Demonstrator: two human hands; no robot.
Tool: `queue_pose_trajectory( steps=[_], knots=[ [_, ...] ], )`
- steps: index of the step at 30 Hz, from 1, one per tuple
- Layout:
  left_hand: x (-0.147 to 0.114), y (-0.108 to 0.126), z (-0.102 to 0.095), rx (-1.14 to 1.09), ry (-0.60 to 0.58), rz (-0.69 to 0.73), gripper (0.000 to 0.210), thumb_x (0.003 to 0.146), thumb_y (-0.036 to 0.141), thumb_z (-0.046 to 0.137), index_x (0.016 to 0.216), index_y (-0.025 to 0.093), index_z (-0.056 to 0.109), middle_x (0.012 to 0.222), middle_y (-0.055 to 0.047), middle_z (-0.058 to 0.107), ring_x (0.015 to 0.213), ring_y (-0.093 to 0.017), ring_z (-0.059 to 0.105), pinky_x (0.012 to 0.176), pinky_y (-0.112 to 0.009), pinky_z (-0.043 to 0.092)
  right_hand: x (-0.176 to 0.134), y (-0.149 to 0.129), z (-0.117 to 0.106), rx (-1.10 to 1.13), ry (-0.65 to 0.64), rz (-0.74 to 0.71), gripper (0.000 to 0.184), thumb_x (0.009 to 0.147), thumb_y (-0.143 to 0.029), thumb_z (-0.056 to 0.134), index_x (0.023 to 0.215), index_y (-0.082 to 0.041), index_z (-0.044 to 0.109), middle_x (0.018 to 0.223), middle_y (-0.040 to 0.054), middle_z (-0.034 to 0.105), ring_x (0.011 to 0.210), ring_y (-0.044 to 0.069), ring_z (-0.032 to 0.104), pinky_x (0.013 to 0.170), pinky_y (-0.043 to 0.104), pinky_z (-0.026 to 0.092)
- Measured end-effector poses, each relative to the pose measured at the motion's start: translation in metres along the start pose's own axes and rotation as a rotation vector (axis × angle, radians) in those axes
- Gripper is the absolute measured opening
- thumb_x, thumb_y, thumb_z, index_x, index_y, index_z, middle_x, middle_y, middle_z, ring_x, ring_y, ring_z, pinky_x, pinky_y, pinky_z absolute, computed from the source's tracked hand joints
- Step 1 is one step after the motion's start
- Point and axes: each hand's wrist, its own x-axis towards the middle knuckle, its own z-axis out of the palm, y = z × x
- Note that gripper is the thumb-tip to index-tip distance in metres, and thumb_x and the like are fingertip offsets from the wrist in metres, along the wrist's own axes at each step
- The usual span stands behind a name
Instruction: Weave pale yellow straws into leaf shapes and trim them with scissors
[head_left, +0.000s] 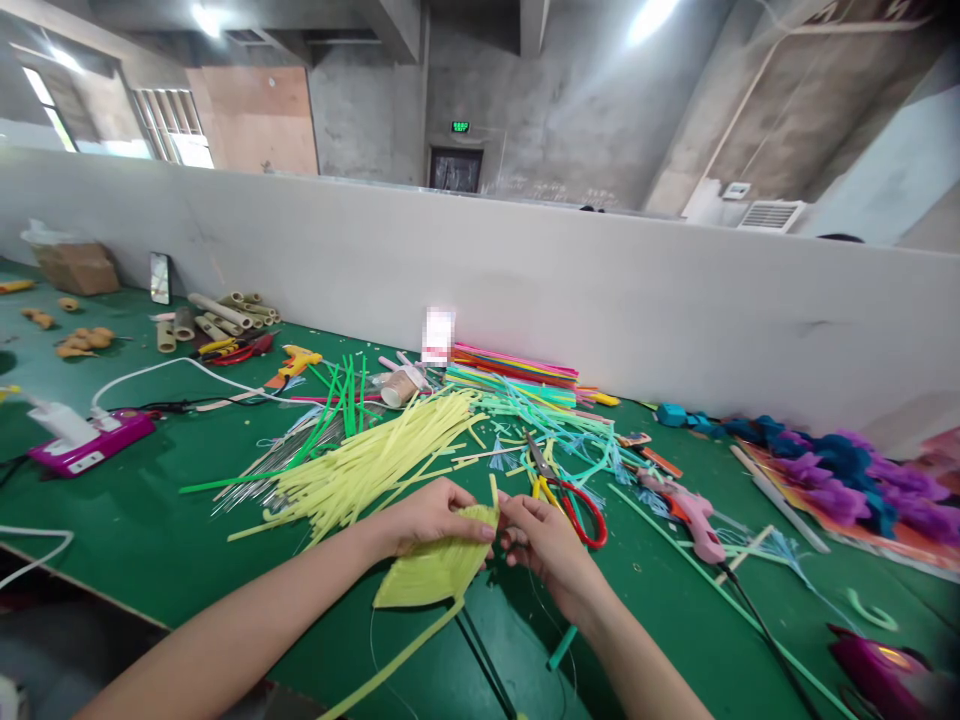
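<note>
My left hand is closed on a yellow-green fan-shaped piece made of pipe cleaners laid side by side, its thumb lying across the top. At the piece's right edge, the fingers of my right hand pinch near a short upright pipe cleaner end. A long yellow pipe cleaner tail trails from the piece toward the front edge. Just beyond both hands lies a pile of yellow pipe cleaners. Red-and-yellow-handled scissors lie right behind my right hand.
A pink glue gun with its cord lies at right, near purple and blue fuzzy pieces. A yellow glue gun, bamboo tubes and a magenta power strip are at left. A low white partition runs behind the green table.
</note>
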Motion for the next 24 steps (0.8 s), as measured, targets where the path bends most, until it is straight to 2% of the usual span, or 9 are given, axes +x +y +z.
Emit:
queue_pose_trajectory(
  steps=[5,10,16,19,24],
  knots=[
    [-0.0002,0.0026,-0.001,0.133,0.077,0.064,0.039,0.053,0.046,0.083,0.067,0.012,0.07,0.06,0.0,0.064,0.053,-0.012,0.054,0.053,-0.022,0.039,-0.0007,-0.0017,0.0003,-0.089,-0.025,0.131,0.042,0.079,-0.054,0.063,0.067,-0.014,0.057,0.059,-0.0001,0.059,0.046,0.007,0.057,0.046,0.018,0.051],
    [0.0011,0.0003,-0.0019,0.192,0.067,0.077,0.042,0.054,0.049,0.081,0.067,0.011,0.069,0.057,0.001,0.06,0.052,-0.011,0.049,0.052,-0.022,0.036,0.0015,-0.0008,0.0005,-0.183,0.008,0.122,0.045,0.084,-0.056,0.056,0.067,-0.014,0.056,0.058,0.0011,0.061,0.044,0.008,0.058,0.043,0.018,0.051],
    [0.0019,-0.0025,-0.0028,0.27,0.039,0.072,0.05,0.057,0.06,0.074,0.067,0.012,0.067,0.058,0.001,0.057,0.052,-0.01,0.046,0.05,-0.022,0.032,0.0022,-0.0008,0.0011,-0.29,0.013,0.133,0.054,0.082,-0.064,0.052,0.062,-0.013,0.055,0.057,0.0033,0.061,0.043,0.01,0.06,0.042,0.019,0.05],
    [0.0018,-0.0017,-0.0024,0.284,0.036,0.075,0.054,0.062,0.067,0.067,0.067,0.013,0.066,0.057,0.001,0.053,0.051,-0.01,0.043,0.05,-0.022,0.03,0.0006,-0.0026,0.0014,-0.289,0.012,0.123,0.053,0.081,-0.062,0.054,0.062,-0.013,0.057,0.058,0.0026,0.06,0.044,0.01,0.06,0.043,0.019,0.05],
    [0.0024,-0.0002,-0.0032,0.331,0.037,0.093,0.051,0.06,0.063,0.07,0.063,0.013,0.061,0.054,0.004,0.042,0.051,-0.008,0.034,0.049,-0.022,0.024,-0.0009,-0.005,0.0008,-0.3,-0.002,0.122,0.048,0.08,-0.06,0.058,0.068,-0.013,0.059,0.063,0.002,0.061,0.045,0.009,0.06,0.043,0.019,0.05]
  ],
)
